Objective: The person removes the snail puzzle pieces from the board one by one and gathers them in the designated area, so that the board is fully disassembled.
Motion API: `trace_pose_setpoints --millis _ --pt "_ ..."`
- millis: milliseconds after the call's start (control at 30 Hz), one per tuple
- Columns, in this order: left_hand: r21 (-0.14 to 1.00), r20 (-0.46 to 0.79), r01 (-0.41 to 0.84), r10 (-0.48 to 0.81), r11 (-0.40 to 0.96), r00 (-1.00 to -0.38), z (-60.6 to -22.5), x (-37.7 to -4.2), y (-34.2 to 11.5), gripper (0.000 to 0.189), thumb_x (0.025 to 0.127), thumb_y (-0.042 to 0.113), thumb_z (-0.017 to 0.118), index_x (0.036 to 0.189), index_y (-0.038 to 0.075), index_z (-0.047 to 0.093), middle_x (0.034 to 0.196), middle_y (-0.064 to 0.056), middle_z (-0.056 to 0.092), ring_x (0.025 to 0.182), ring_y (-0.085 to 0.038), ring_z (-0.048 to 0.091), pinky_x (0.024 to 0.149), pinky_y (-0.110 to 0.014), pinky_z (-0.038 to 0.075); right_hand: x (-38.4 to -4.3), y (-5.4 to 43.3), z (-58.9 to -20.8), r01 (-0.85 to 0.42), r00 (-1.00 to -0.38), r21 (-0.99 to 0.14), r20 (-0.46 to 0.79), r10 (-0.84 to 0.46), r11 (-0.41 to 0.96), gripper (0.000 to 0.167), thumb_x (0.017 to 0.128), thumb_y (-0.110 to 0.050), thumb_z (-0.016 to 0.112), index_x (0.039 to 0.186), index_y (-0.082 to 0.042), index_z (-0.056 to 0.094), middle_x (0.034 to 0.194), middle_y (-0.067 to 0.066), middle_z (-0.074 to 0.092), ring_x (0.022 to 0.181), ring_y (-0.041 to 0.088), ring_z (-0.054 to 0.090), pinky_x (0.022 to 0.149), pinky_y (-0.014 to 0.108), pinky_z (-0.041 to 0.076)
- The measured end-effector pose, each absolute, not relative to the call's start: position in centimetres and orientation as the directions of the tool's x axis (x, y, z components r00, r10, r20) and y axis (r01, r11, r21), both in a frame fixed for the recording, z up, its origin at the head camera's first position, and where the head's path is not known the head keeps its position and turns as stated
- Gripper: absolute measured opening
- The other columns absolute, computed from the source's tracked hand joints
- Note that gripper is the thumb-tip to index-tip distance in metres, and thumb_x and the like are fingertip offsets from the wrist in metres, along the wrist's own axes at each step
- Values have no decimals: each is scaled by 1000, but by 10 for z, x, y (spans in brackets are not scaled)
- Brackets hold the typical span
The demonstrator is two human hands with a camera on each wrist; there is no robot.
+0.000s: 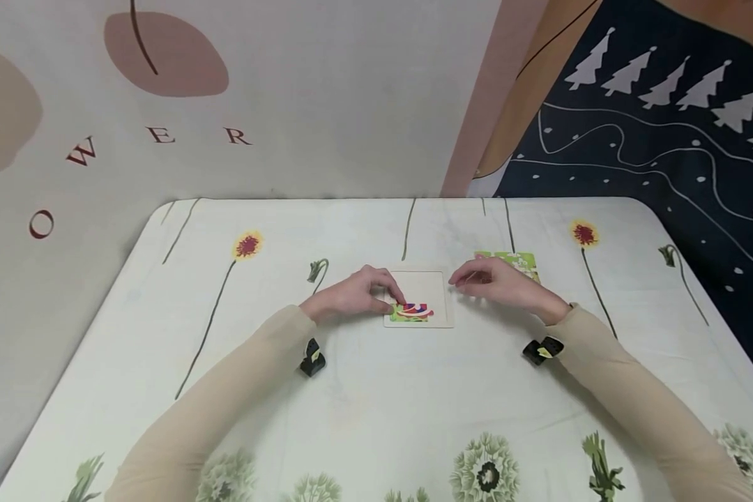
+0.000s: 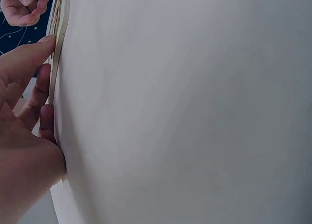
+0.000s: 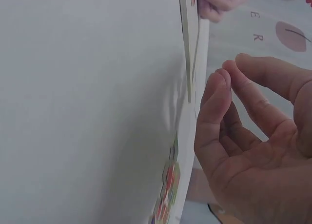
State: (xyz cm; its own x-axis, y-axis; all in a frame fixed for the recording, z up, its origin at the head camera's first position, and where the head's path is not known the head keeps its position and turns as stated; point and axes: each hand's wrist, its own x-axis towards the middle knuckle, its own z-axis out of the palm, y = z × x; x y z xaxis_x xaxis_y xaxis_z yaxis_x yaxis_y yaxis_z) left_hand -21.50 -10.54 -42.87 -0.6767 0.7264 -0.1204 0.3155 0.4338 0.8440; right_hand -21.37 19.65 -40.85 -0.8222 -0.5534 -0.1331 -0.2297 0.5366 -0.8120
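In the head view, a shallow pale puzzle board (image 1: 419, 282) with a raised rim lies on the table. Colourful puzzle pieces (image 1: 414, 314), red, purple, white and green, fill part of its lower left. My left hand (image 1: 359, 291) reaches over the board's left rim, thumb and index fingertip resting on the pieces. Just right of the board, my right hand (image 1: 505, 284) hovers with loosely bent fingers and nothing between them, as the right wrist view also shows. Beneath and behind it lie more green patterned puzzle pieces (image 1: 522, 263), partly hidden by the hand.
The table is covered by a white cloth (image 1: 376, 411) printed with flowers and stems. Behind it hangs a pale printed curtain (image 1: 351, 97), with a dark tree-patterned part (image 1: 640, 139) to the right. Black wrist devices (image 1: 312, 359) sit below both cuffs.
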Motion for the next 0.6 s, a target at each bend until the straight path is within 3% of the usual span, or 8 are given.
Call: trace_pose_setpoints --millis 133,167,233,300,367,600 --pt "848 -129 305 726 435 -676 -429 -216 -105 23 84 -3 70 106 1 74 109 -13 69 110 -23 60 109 -40 37 -215 187 -412 -258 -789 -820 -127 -602 511 21 92 -2 64 112 0 71 110 18 73 88 7 66 121 55 12" --pt "848 -130 304 726 435 -675 -429 -216 -105 23 83 -3 70 106 1 74 109 -13 69 109 -23 59 109 -39 37 -214 184 -412 -261 -780 -820 -132 -612 509 21 92 -2 64 112 1 70 110 18 72 88 8 66 121 54 13" --pt "847 -129 305 727 435 -675 -430 -216 -105 23 83 -2 70 106 1 74 108 -12 69 109 -22 59 109 -38 37 -214 180 -412 -258 -765 -821 -149 -627 509 22 93 -3 63 113 1 70 111 18 72 88 10 66 113 45 33" --pt "847 -131 304 726 435 -675 -430 -217 -105 23 83 -2 70 106 1 74 108 -12 69 109 -21 59 108 -38 37 -213 177 -412 -238 -753 -829 -172 -636 506 22 93 -2 62 114 2 69 112 19 71 88 12 64 94 33 47" --pt "847 -132 302 725 437 -676 -431 -217 -105 23 83 -2 71 106 1 74 108 -12 69 108 -21 59 108 -38 37 -212 174 -412 -227 -739 -835 -188 -646 502 23 94 -2 61 115 3 69 113 20 70 90 14 62 77 26 50" --pt "843 -127 315 729 437 -673 -431 -218 -105 22 83 -2 71 105 1 74 108 -12 70 109 -21 60 109 -39 37 -212 163 -413 -228 -706 -825 -225 -671 516 22 93 -1 62 113 1 70 112 15 71 98 16 64 89 27 50"
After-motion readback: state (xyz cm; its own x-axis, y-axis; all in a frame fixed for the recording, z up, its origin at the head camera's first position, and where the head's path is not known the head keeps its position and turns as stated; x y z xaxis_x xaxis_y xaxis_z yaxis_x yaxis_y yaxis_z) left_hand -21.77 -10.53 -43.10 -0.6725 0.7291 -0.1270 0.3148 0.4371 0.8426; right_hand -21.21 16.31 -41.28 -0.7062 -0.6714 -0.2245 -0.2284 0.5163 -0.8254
